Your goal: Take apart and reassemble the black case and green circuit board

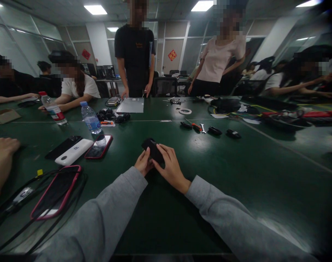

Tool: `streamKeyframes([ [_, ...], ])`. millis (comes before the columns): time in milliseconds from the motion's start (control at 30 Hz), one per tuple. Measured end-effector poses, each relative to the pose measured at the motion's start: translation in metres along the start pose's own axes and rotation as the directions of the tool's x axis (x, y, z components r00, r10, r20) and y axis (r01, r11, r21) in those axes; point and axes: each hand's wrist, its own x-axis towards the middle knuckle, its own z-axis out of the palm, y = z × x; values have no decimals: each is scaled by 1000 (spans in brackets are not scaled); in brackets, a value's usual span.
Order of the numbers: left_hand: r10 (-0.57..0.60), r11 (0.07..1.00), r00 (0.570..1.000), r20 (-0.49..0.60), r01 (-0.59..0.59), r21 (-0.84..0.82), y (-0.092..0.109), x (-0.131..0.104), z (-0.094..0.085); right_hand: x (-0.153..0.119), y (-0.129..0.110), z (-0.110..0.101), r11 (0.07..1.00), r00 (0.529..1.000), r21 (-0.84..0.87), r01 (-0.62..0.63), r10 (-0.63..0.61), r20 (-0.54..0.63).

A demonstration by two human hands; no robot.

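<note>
A small black object (153, 148), dark and roughly box-shaped, is held just above the green table (209, 218) in front of me. My left hand (144, 162) grips its lower left side, thumb on the near face. From the right, my right hand (170, 165) wraps it, with fingers along the top edge and thumb below. What the object is cannot be made out. Beyond it to the right lie several black pieces (215, 130), a red-handled screwdriver (196, 127) and a wrench (202, 128).
Left of my hands are phones (98, 147), a white device (74, 151), cables and a water bottle (91, 118). A roll of tape (184, 111) and a pale board (131, 105) lie farther back. Another person's arm (2, 163) rests at far left. People stand across the table.
</note>
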Motion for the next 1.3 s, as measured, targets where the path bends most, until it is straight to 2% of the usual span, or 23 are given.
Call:
streamKeyframes([
  [133,12,1000,999,38,-13,7,3,0,-1,0,-3,-3,999,999,30,13,-12,-45],
  [233,-5,1000,1000,28,5,4,4,1,-3,0,-2,-4,1000,997,23,10,-9,-76],
  [467,-24,999,998,54,25,-20,5,3,-8,3,-4,-11,999,998,24,35,-33,-43],
  [667,-88,996,990,113,91,-20,5,7,-10,6,-5,-27,996,967,-54,76,-87,-238],
  [733,-81,995,985,153,89,-46,4,7,-9,6,-5,-27,993,980,-50,109,-116,-164],
  [800,-58,995,983,176,70,-66,4,6,-8,6,-5,-25,990,990,1,141,-141,24],
  [867,-19,997,985,172,33,-76,4,5,-6,7,-6,-22,988,973,39,152,-157,171],
  [933,-11,997,986,165,23,-70,4,4,-6,6,-7,-21,990,978,20,140,-142,156],
  [1033,-51,997,988,147,58,-43,6,3,-6,5,-7,-21,994,994,-25,110,-110,-7],
  [1100,-48,998,990,131,53,-37,5,3,-5,3,-7,-20,994,993,-32,102,-104,-62],
  [1300,101,995,995,18,-101,1,0,4,-1,0,-4,-9,998,998,-33,54,-53,33],
])
